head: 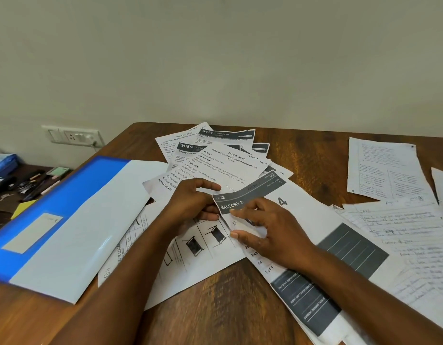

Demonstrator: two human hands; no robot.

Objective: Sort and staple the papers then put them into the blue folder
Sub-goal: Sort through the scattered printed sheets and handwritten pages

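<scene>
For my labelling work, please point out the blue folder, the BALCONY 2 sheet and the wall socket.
blue folder (66,195): head view, on its blue cover.
BALCONY 2 sheet (242,199): head view, on its dark header band.
wall socket (73,137): head view, on the white plate.

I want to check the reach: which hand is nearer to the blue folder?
Left. The left hand holds the BALCONY 2 sheet just right of the blue folder. The right hand grips the same sheet further right, away from the folder.
</scene>
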